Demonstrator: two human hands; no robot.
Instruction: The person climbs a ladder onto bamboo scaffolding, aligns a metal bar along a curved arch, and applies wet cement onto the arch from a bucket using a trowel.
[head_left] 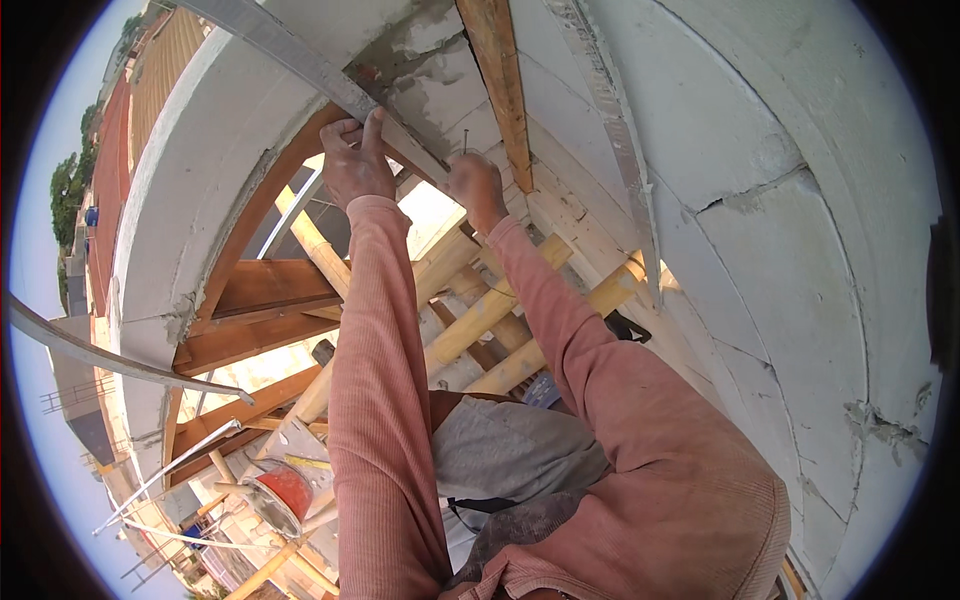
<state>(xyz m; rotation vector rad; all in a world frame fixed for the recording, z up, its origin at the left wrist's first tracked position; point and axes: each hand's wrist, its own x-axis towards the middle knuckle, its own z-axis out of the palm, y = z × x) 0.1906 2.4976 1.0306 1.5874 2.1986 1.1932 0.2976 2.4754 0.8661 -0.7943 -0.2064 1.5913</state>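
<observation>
A long grey metal bar [290, 58] runs slantwise along the underside of a wall opening, beside a brown wooden frame [262, 205]. My left hand [355, 168] is raised to this bar, its fingers curled at the bar and frame edge and its thumb up along the metal. At the bar's lower end my right hand [474, 186] is closed. A thin nail [466, 138] sticks up from its fingers; the nail's lower part is hidden. Behind the bar lies a patchy, mortar-smeared block surface [435, 85].
Bamboo poles [480, 318] form scaffolding below me. A red-lined bucket [285, 495] hangs or stands at lower left; a bent metal strip [110, 350] juts in there. At right rises a grey block wall [790, 270] with a metal strip [628, 150] along it. A timber [498, 80] stands above.
</observation>
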